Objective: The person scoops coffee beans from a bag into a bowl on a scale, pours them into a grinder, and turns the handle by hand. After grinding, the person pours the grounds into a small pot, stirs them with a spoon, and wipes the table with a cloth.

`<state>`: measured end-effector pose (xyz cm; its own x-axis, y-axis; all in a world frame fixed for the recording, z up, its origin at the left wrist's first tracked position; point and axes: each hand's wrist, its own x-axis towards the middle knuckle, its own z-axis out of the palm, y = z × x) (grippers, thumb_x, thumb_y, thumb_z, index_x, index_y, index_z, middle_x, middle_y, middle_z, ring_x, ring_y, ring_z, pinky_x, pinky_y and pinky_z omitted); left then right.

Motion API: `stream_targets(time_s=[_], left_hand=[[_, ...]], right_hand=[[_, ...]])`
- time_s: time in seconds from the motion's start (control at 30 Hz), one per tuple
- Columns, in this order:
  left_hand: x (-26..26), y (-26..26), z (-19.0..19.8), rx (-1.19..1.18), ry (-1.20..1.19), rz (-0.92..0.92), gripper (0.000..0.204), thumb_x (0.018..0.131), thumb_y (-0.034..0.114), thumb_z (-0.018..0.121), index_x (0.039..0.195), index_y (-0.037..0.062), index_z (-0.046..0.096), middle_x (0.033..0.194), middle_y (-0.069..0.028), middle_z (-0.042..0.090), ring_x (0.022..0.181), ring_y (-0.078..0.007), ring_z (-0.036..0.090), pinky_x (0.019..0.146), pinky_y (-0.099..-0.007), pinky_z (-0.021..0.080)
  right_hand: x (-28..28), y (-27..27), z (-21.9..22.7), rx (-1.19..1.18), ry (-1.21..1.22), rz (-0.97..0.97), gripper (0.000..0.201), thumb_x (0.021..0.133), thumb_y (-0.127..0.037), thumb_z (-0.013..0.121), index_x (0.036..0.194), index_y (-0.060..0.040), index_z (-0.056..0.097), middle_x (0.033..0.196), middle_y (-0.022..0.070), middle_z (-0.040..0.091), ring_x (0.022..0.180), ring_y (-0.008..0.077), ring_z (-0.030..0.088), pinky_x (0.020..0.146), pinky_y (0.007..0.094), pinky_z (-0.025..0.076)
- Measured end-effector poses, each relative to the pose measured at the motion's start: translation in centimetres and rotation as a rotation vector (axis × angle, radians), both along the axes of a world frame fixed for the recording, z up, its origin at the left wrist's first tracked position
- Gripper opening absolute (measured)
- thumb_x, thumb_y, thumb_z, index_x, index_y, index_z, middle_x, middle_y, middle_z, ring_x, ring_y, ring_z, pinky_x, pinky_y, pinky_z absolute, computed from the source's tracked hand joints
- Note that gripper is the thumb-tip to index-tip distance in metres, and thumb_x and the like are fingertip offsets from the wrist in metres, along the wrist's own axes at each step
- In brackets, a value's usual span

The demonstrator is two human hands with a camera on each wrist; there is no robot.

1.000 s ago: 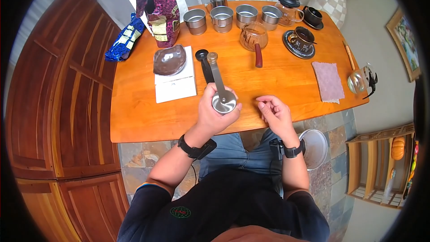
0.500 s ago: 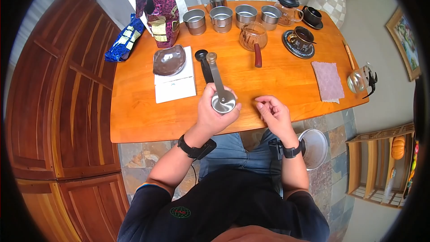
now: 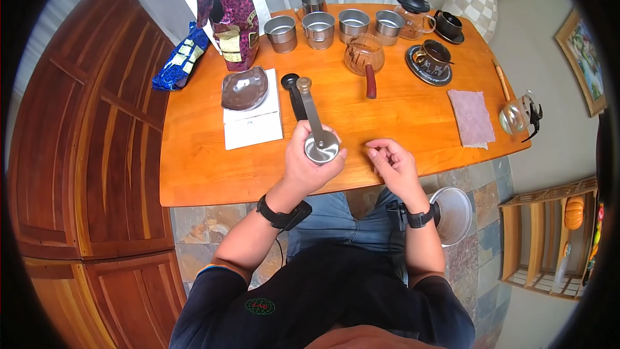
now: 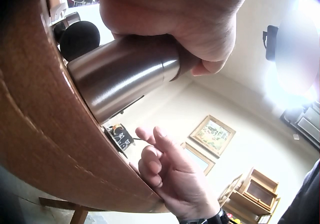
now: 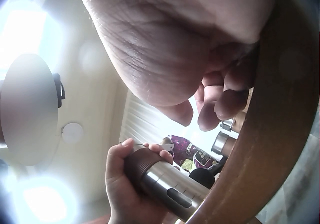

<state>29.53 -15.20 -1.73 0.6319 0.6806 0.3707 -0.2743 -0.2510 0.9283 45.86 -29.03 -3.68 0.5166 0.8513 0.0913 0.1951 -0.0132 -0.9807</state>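
A steel hand coffee grinder stands upright on the table near its front edge. My left hand grips it round the upper body, and its crank arm points away toward the back of the table. In the left wrist view the brushed steel grinder body shows below the hand, its base at the tabletop. A slotted window on the grinder is visible in the right wrist view. To the right, my right hand rests at the table's edge with loosely curled fingers, holding nothing. A black round-ended tool lies just behind the grinder.
A brown dish sits on a white box at left, with coffee bags behind. Several steel cups line the back. A red-handled glass pot, a cup and saucer, and a pink cloth lie rightward.
Both hands and the grinder stay where they were. The head view has shifted very slightly; nothing was taken hold of or let go.
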Motion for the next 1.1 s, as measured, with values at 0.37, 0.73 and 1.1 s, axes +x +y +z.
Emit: stream_targets(time_s=[0.37,0.73,1.1], left_hand=[[-0.5,0.1,0.8,-0.004,0.047,-0.231,0.041,0.079,-0.002,0.072,0.107,0.0076,0.045,0.098,-0.0091,0.061,0.079,-0.0116,0.061,0.067,-0.0271,0.053],[-0.7,0.6,1.1,0.01,0.106,-0.372,0.042,0.076,0.001,0.072,0.107,0.0089,0.045,0.099,-0.0083,0.06,0.091,-0.0135,0.061,0.078,-0.0292,0.053],[-0.8,0.5,1.1,0.053,0.137,-0.359,0.044,0.075,0.0,0.072,0.109,0.0078,0.045,0.097,-0.0092,0.061,0.087,-0.0129,0.061,0.076,-0.0289,0.053]], right_hand=[[-0.6,2.6,2.8,-0.006,0.227,0.171,0.036,0.103,-0.026,0.056,0.13,-0.0022,0.053,0.09,0.001,0.06,0.068,0.0049,0.052,0.058,0.0199,0.043],[0.1,8.7,7.2,0.175,0.202,0.325,0.041,0.102,-0.027,0.058,0.136,-0.0059,0.051,0.098,0.0017,0.064,0.074,0.0041,0.054,0.059,0.0183,0.042],[-0.8,9.6,7.4,0.365,0.219,0.221,0.022,0.1,-0.02,0.06,0.116,-0.005,0.06,0.084,-0.0016,0.062,0.066,0.0021,0.052,0.056,0.0182,0.041]])
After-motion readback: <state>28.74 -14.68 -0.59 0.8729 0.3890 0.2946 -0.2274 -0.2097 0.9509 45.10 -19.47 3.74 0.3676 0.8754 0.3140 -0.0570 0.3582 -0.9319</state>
